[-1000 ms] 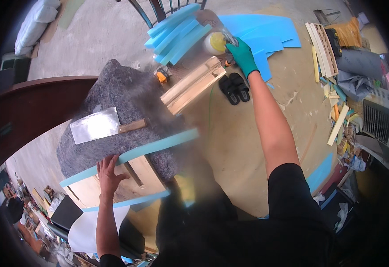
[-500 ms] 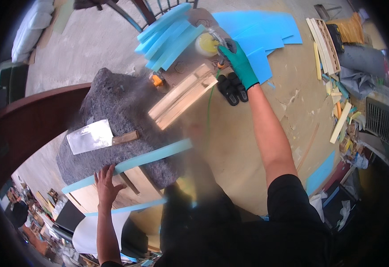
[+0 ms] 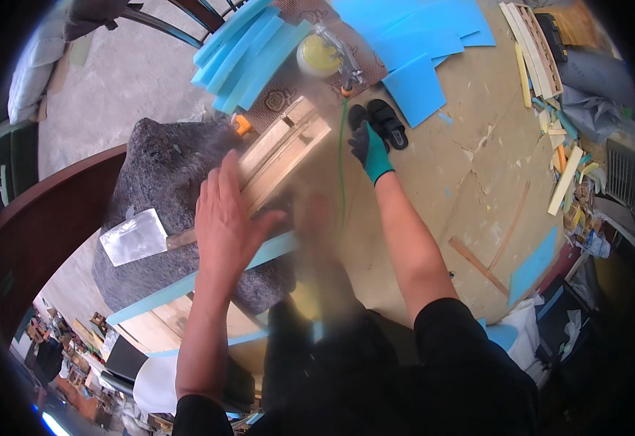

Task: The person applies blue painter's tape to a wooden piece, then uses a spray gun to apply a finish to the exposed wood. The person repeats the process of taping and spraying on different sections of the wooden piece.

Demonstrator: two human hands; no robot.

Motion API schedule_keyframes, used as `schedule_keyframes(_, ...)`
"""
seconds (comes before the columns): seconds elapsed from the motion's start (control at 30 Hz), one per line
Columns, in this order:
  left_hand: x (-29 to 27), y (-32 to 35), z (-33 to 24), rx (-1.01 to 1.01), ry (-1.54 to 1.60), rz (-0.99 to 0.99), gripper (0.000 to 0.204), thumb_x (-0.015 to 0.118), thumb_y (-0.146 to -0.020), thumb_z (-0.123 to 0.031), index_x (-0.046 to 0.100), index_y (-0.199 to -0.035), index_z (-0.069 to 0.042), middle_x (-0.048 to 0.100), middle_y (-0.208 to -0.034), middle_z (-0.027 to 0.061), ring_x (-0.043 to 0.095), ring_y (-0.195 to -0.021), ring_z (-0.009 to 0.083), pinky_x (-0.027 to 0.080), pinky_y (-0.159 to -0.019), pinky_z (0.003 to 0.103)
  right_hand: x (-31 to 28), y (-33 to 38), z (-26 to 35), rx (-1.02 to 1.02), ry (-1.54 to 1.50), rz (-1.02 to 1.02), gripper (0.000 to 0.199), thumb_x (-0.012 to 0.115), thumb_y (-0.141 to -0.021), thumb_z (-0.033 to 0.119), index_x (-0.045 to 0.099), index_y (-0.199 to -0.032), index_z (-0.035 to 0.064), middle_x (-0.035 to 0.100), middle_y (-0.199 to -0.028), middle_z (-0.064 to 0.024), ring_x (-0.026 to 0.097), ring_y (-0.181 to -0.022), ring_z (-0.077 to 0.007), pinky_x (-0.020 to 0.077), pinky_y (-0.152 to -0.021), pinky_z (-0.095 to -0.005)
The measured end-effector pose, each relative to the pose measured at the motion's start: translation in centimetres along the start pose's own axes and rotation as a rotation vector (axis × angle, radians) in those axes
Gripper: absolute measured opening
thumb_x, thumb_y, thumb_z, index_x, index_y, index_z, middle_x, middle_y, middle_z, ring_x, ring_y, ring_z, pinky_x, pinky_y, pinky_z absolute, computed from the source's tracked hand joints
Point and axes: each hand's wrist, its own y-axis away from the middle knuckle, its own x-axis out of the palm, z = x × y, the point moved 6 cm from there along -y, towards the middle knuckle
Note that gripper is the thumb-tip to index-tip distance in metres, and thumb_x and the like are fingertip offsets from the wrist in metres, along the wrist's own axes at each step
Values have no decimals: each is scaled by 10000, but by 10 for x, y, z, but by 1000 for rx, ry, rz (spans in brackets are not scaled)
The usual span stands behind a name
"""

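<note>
My bare left hand [image 3: 223,214] is open, fingers stretched out at the lower end of a pale wooden frame piece [image 3: 292,149]; whether they touch it I cannot tell. My right hand [image 3: 372,152], in a green glove with dark fingers, is open and holds nothing, close to a pair of black slippers [image 3: 388,125]. Beyond them a spray gun [image 3: 348,67] with a yellowish cup [image 3: 317,57] rests on a patterned brown mat [image 3: 277,102]. Partly behind my left hand, a cleaver-like broad metal blade [image 3: 134,237] with a wooden handle lies on a dark grey fuzzy cover [image 3: 172,167].
Light-blue foam strips [image 3: 248,54] are stacked at the far side, with blue foam sheets [image 3: 415,87] to their right. A foam-edged wooden panel [image 3: 165,320] is near my left forearm. A green hose [image 3: 343,160] crosses the floor. Wood scraps [image 3: 566,182] pile up at right.
My right hand has let go of the spray gun and come back nearer. My left hand has left the foam-edged panel and reached forward to the wooden frame piece. The view has shifted slightly.
</note>
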Motion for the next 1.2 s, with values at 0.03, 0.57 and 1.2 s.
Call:
schedule_keyframes(0.03, 5, -6, 4, 7, 11, -10, 1101, 1031, -700, -212, 472, -1626, -6, 608, -1471, 242, 584, -1358, 460, 494, -1151, 540, -12, 1, -18, 27, 12, 19, 556, 581, -1131, 593, 625, -1509, 187, 692, -1436, -58, 669, -1295, -297, 496, -1011, -487)
schedule_keyframes(0.57, -34, 192, 97, -204, 476, -213, 228, 835, -929, -80, 758, -1139, -44, 743, -1228, 151, 688, -1205, 382, 545, -1078, 472, 11, 320, 31, -195, 471, 139, 393, 606, -1178, 284, 712, -1419, -8, 787, -1291, -154, 778, -1078, -239, 609, -966, -370)
schedule_keyframes(1.2, 17, 231, 262, 146, 93, -197, 837, 965, -749, -323, 657, -1512, -168, 634, -1436, 76, 558, -1354, 361, 321, -1271, 613, 462, 399, -93, -1218, 1958, 547, 293, 750, -940, 322, 707, -1137, 110, 777, -1191, -141, 737, -1127, -348, 540, -972, -532)
